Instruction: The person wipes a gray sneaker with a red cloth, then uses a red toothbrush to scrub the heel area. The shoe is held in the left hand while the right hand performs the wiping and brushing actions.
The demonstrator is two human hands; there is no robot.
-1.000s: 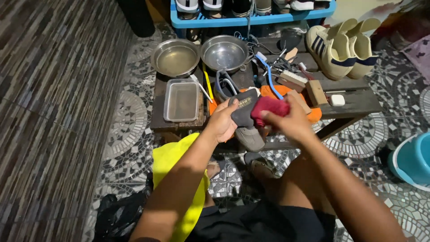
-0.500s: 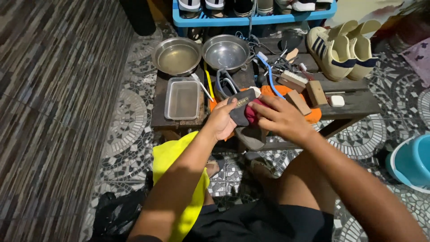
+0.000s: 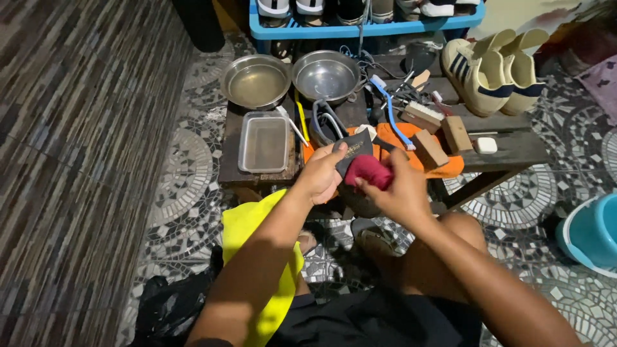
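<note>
My left hand (image 3: pixel 319 177) grips the dark insole (image 3: pixel 354 149) just in front of the orange mat (image 3: pixel 443 168), tilted up so my right hand (image 3: pixel 396 188), closed on the red cloth (image 3: pixel 368 170), can rub it

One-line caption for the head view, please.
Left hand holds a dark shoe while right hand presses a red cloth against it.
</note>
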